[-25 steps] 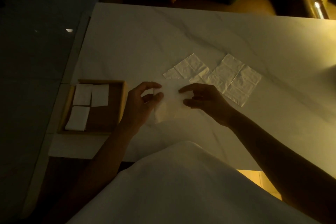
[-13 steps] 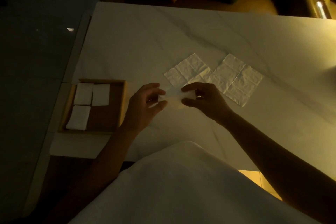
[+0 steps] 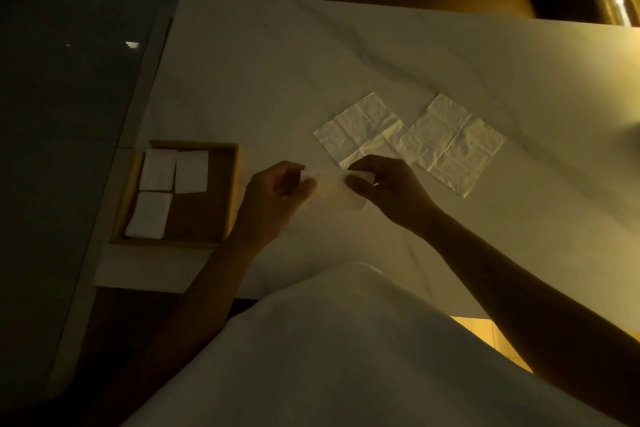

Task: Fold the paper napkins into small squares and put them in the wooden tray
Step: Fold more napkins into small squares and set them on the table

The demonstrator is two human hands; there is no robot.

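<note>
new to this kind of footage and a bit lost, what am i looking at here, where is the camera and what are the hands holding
There is no machine here: a person works with two bare hands. The one camera sits on their head and looks down, so the arms reach in from the bottom edge. The left hand and right hand pinch a white napkin between them; it is blurred. On the pale table, two unfolded napkins lie flat beyond the hands. At the left, a wooden tray holds three folded squares. The white cloth below is the person's clothing.
</note>
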